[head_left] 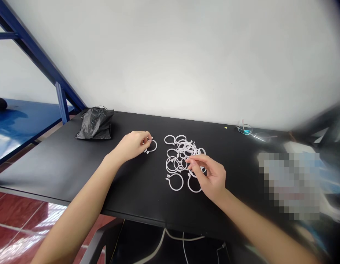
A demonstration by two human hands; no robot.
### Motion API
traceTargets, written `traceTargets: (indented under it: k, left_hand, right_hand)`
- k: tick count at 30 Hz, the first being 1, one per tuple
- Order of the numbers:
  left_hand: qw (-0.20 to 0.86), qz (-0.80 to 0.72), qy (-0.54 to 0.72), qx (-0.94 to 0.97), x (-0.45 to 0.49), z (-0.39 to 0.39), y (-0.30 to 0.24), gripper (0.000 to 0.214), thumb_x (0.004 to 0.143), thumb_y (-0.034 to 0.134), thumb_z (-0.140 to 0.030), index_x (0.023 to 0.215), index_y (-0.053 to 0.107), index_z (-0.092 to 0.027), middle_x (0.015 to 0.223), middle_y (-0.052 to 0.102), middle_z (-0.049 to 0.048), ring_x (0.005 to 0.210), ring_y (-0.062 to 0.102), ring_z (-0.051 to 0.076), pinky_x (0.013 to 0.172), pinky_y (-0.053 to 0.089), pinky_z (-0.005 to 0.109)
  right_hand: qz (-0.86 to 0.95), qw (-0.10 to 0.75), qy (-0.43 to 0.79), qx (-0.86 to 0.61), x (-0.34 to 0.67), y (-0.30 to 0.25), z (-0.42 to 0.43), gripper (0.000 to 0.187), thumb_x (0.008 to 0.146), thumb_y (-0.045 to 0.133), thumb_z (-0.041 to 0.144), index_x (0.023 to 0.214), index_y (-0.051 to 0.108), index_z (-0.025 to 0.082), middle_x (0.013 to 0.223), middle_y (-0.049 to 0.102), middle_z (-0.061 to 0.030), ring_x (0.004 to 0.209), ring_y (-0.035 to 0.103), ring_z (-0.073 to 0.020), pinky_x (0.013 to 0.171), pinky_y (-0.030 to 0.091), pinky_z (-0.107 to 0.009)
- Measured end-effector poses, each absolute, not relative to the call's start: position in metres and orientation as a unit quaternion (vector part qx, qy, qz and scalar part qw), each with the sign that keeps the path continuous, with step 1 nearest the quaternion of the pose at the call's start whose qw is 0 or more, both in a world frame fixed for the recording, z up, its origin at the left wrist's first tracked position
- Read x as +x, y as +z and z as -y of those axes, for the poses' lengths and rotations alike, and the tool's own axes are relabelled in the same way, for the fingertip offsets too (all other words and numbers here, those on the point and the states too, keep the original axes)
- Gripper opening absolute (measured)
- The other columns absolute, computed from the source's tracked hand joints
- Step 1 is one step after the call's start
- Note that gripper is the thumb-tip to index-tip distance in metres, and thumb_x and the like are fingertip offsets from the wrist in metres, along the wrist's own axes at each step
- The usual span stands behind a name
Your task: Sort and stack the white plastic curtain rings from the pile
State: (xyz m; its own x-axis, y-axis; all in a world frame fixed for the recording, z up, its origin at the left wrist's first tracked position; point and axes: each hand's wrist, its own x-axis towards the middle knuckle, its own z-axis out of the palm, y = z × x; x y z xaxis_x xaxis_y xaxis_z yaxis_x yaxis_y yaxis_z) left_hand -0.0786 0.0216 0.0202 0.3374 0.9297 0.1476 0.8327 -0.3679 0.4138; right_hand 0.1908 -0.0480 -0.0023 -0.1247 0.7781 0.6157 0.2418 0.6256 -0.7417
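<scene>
A pile of several white plastic rings [183, 152] lies on the black table [62, 165]. My left hand [133, 145] rests on the table left of the pile, its fingers closed around one white ring [152, 146] that lies apart from the others. My right hand [210, 176] hovers over the near right side of the pile, thumb and forefinger pinched on a ring in the pile [192, 160]. Two single rings [176, 182] lie at the front of the pile, by my right hand.
A crumpled black plastic bag [96, 123] sits at the back left of the table. A small clear ring-like item with a teal part [244, 129] lies at the back right. A blue metal frame [61, 102] stands to the left. Cables [170, 240] hang below the table's front edge.
</scene>
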Motion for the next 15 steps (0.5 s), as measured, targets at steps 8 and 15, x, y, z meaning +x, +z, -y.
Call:
traceTargets:
  k: [8, 15]
  left_hand:
    - [0.348, -0.448, 0.389, 0.726, -0.022, 0.007, 0.012, 0.022, 0.085, 0.063, -0.035, 0.091, 0.067, -0.013, 0.061, 0.060, -0.0011, 0.048, 0.054, 0.008, 0.049, 0.043, 0.018]
    - [0.588, -0.368, 0.424, 0.582, 0.002, 0.022, 0.008, 0.034, 0.082, 0.069, -0.034, 0.110, 0.064, -0.014, 0.070, 0.059, -0.0024, 0.059, 0.065, 0.011, 0.060, 0.057, 0.023]
  right_hand:
    - [0.783, 0.502, 0.153, -0.333, 0.185, -0.006, 0.047, 0.037, 0.080, 0.072, 0.020, 0.116, 0.066, 0.025, 0.096, 0.075, -0.0048, 0.070, 0.070, -0.0170, 0.067, 0.063, -0.032]
    - [0.765, 0.539, 0.110, -0.335, 0.183, -0.005, 0.046, 0.037, 0.078, 0.074, 0.014, 0.112, 0.065, 0.024, 0.100, 0.072, -0.0074, 0.078, 0.070, -0.0193, 0.065, 0.064, -0.034]
